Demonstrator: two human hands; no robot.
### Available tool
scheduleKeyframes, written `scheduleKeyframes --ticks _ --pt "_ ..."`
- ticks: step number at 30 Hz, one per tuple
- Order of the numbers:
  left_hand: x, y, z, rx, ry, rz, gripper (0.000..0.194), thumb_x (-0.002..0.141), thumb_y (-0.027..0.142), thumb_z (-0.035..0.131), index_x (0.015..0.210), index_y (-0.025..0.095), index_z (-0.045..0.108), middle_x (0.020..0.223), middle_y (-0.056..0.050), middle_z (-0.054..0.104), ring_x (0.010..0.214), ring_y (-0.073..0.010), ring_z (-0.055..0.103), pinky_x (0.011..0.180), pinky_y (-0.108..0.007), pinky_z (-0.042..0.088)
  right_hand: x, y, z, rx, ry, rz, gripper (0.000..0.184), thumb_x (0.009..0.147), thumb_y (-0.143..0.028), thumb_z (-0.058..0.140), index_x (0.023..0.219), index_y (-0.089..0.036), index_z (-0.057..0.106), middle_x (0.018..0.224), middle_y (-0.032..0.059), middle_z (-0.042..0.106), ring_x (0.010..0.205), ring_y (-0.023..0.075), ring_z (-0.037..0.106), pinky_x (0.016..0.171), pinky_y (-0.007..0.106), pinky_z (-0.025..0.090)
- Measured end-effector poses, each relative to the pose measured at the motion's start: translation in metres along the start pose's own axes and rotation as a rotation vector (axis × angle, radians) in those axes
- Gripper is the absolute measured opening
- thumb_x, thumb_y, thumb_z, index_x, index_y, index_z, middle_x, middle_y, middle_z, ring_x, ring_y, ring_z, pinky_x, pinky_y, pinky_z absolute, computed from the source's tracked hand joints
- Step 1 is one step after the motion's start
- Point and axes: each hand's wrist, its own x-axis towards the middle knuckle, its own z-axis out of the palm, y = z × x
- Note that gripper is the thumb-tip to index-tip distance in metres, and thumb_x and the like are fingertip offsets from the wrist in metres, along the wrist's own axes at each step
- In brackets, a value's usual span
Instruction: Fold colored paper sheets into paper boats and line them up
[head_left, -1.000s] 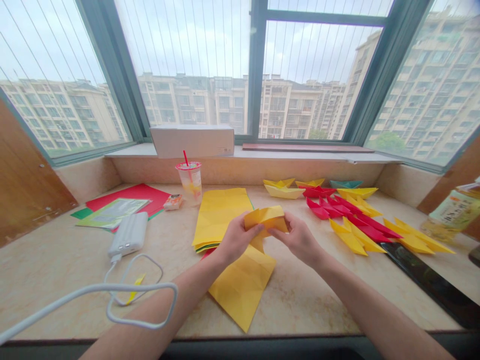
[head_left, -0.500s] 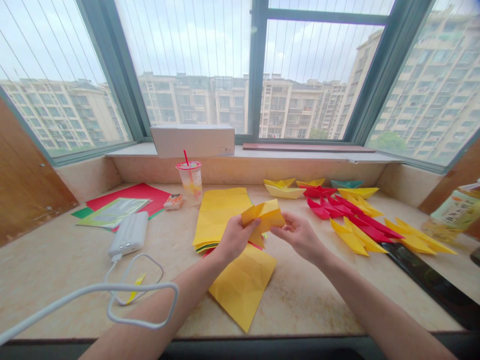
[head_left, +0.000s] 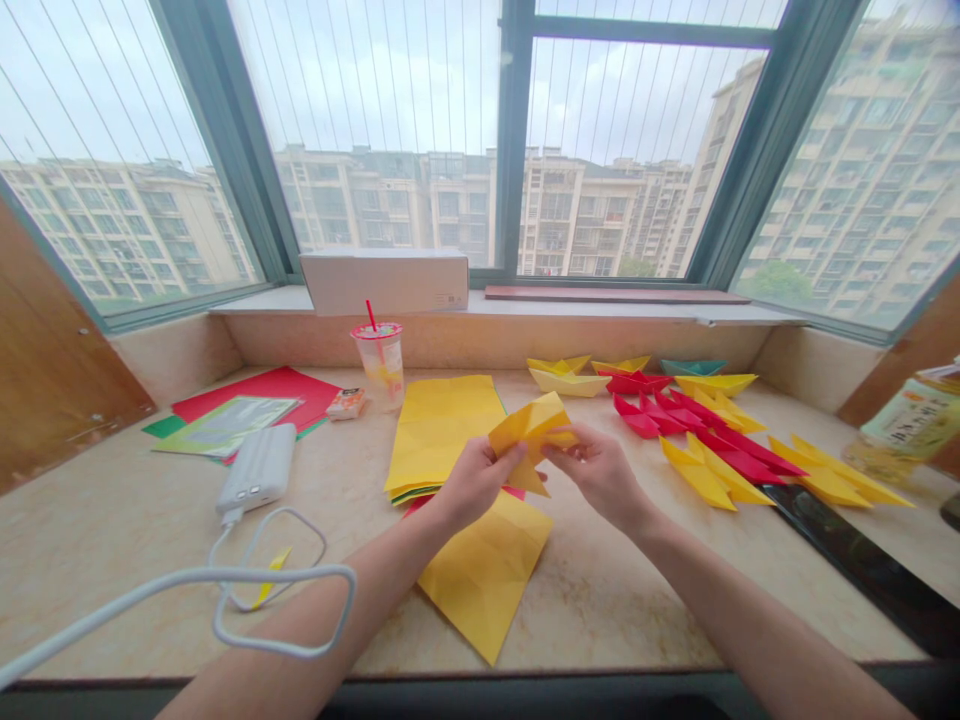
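Since the earlier frame, half a second ago, the right hand [head_left: 604, 478] has shifted slightly inward, and the folded yellow paper [head_left: 529, 425] shows a different shape, its top corner raised and a pointed flap hanging below. The left hand [head_left: 474, 482] stays almost where it was.

Take the folded paper as the centre of a dial, with twelve toward the window. It is held up above the counter [head_left: 645, 610], between the two hands. The left hand clamps its side at about eight o'clock, thumb in front; the right hand pinches its edge at about three, thumb and fingers brought together on it.

At six to seven o'clock a creased yellow sheet [head_left: 487, 575] lies flat, a corner toward the person. At nine, just beside the left hand, is a stack of yellow paper [head_left: 442, 425], with green showing at its lower edge. Farther out at nine rests a white power bank [head_left: 259, 470]; its white cable [head_left: 281, 575] loops at eight. A cup with a red straw [head_left: 381, 365] stands at ten.

From one to four o'clock sit folded boats [head_left: 709, 475] in yellow, red and teal, with a black slab-like object [head_left: 862, 560] beyond them at four.
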Motion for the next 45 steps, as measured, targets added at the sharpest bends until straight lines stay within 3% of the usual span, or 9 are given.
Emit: scheduleKeyframes --ticks 6,10,17,23,27,32,35,40,45 --pt "0.001 -0.002 0.0 -0.06 0.041 0.012 0.052 0.079 0.052 0.072 0.107 0.009 0.068 0.096 -0.014 0.074 0.075 -0.0254 0.074 0.073 -0.038 0.06 -0.004 -0.004 0.002 -0.093 -0.03 -0.257 0.018 0.09 -0.033 0.064 0.102 -0.031 0.078 0.112 0.0069 0.061 0.088 0.0189 0.066 0.067 0.032 0.059" --pt "0.002 -0.005 0.0 -0.068 0.071 0.034 0.047 0.079 0.052 0.072 0.101 0.01 0.07 0.09 -0.011 0.075 0.078 -0.0236 0.072 0.078 -0.036 0.057 -0.006 -0.003 0.002 -0.132 -0.089 -0.339 0.023 0.091 -0.026 0.062 0.107 -0.036 0.076 0.124 0.0067 0.054 0.096 0.0212 0.066 0.078 0.039 0.062" --pt "0.001 -0.004 0.0 0.067 0.132 0.059 0.047 0.08 0.054 0.069 0.096 0.011 0.073 0.079 -0.006 0.072 0.073 -0.019 0.065 0.067 -0.028 0.051 -0.009 0.001 -0.003 -0.366 -0.156 -0.373 0.043 0.089 -0.012 0.057 0.118 -0.042 0.069 0.135 0.0045 0.047 0.102 0.0231 0.061 0.08 0.042 0.06" --pt "0.002 -0.006 -0.003 0.135 0.122 0.079 0.047 0.081 0.055 0.067 0.098 0.012 0.075 0.078 -0.006 0.072 0.075 -0.0194 0.063 0.068 -0.028 0.051 -0.012 -0.005 -0.002 -0.5 -0.176 -0.412 0.049 0.086 -0.006 0.057 0.12 -0.039 0.069 0.131 0.0072 0.048 0.097 0.0229 0.061 0.081 0.042 0.058" --pt "0.004 -0.007 -0.006 0.172 0.07 0.126 0.043 0.082 0.052 0.068 0.096 0.013 0.075 0.093 -0.007 0.073 0.082 -0.0199 0.065 0.075 -0.029 0.05 -0.012 -0.005 -0.002 -0.514 -0.146 -0.405 0.05 0.086 -0.006 0.056 0.121 -0.039 0.069 0.127 0.0075 0.049 0.095 0.0225 0.062 0.083 0.042 0.057" --pt "0.002 -0.004 -0.004 0.156 0.106 0.127 0.045 0.081 0.054 0.068 0.093 0.012 0.075 0.083 -0.007 0.073 0.079 -0.0212 0.065 0.072 -0.029 0.051 -0.013 -0.006 0.0 -0.486 -0.187 -0.424 0.051 0.086 -0.008 0.057 0.126 -0.038 0.065 0.127 0.008 0.053 0.111 0.0268 0.058 0.092 0.044 0.054" --pt "0.003 0.0 -0.004 0.128 0.14 0.144 0.044 0.079 0.053 0.07 0.093 0.011 0.074 0.083 -0.006 0.073 0.078 -0.0202 0.065 0.074 -0.03 0.052 -0.014 -0.011 0.001 -0.464 -0.226 -0.402 0.046 0.089 -0.018 0.059 0.133 -0.035 0.061 0.132 0.0095 0.053 0.119 0.0291 0.056 0.101 0.049 0.049" --pt "0.004 -0.001 -0.008 0.11 0.196 0.103 0.045 0.078 0.051 0.072 0.097 0.01 0.073 0.087 -0.008 0.072 0.078 -0.0194 0.065 0.074 -0.03 0.052 -0.013 -0.018 -0.004 -0.313 -0.119 -0.348 0.043 0.098 -0.035 0.049 0.14 -0.031 0.051 0.138 0.01 0.055 0.127 0.0297 0.052 0.107 0.051 0.042" --pt "0.004 -0.006 -0.007 0.116 0.093 0.004 0.048 0.079 0.054 0.07 0.093 0.008 0.072 0.08 -0.01 0.072 0.068 -0.0187 0.065 0.065 -0.03 0.052 -0.008 -0.014 -0.006 -0.092 0.103 -0.22 0.028 0.099 -0.038 0.047 0.123 -0.028 0.057 0.115 0.0084 0.067 0.105 0.0241 0.065 0.094 0.042 0.051"
